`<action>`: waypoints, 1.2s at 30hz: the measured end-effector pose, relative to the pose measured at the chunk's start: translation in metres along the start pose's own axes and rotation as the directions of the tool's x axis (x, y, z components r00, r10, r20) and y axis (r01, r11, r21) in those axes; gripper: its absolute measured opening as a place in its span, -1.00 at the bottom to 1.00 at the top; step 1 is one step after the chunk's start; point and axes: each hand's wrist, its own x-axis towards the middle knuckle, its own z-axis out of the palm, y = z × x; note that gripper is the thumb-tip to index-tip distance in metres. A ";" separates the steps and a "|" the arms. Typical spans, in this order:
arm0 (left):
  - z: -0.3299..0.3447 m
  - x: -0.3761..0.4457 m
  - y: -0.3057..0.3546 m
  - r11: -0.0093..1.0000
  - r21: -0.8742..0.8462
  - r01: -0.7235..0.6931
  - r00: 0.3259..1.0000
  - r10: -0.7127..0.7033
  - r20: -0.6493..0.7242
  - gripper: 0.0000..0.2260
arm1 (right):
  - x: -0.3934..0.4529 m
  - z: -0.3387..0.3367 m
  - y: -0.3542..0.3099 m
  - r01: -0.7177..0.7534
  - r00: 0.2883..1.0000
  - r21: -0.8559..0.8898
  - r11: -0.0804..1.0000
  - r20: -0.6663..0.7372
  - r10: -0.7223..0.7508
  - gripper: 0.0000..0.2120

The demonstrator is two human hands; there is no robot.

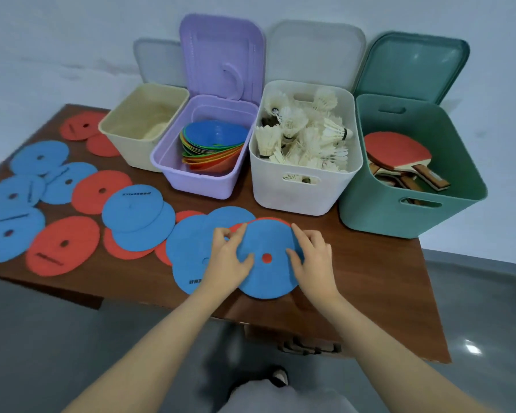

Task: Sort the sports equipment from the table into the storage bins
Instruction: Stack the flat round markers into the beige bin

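Both hands bear on one blue disc (265, 257) near the front edge of the brown surface (370, 278). The left hand (231, 259) lies over the disc's left rim, its grip loosely curled, thumb on top and fingertips at the far edge. The right hand (312, 257) curls its grip round the right rim. A red spot shows through the disc's centre hole, and the disc overlaps other blue and red discs beneath it. More blue discs (18, 204) and red discs (63, 245) are spread across the left of the surface. Along the back stand four open bins: a cream bin (122, 144), a purple bin (197, 180) holding stacked coloured cones (215, 144), a white bin (298, 192) of shuttlecocks (304, 135), and a green bin (379, 216) with table-tennis paddles (396, 150).
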 end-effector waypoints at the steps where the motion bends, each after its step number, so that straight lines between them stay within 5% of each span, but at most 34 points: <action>1: -0.011 0.004 -0.001 1.000 0.026 -0.007 0.999 0.009 -0.045 -0.41 | 0.012 0.002 -0.008 0.035 0.999 0.014 0.999 -0.005 -0.035 -0.51; 8: -0.091 0.042 -0.013 0.984 0.175 -0.021 0.945 0.077 -0.318 -0.44 | 0.096 0.025 -0.075 0.290 0.957 0.132 0.948 -0.060 -0.285 -0.54; 15: -0.167 0.119 -0.050 0.969 0.235 -0.076 0.915 0.162 -0.370 -0.42 | 0.184 0.065 -0.144 0.364 0.929 0.173 0.915 -0.143 -0.342 -0.54; 29: -0.293 0.339 -0.161 0.912 0.332 -0.242 0.948 0.295 -0.120 -0.44 | 0.360 0.183 -0.241 0.099 0.983 0.106 0.989 -0.164 -0.081 -0.54; 36: -0.278 0.398 -0.210 0.896 0.401 -0.192 0.981 0.162 0.108 -0.42 | 0.399 0.230 -0.229 -0.107 0.993 -0.118 0.987 0.046 0.113 -0.57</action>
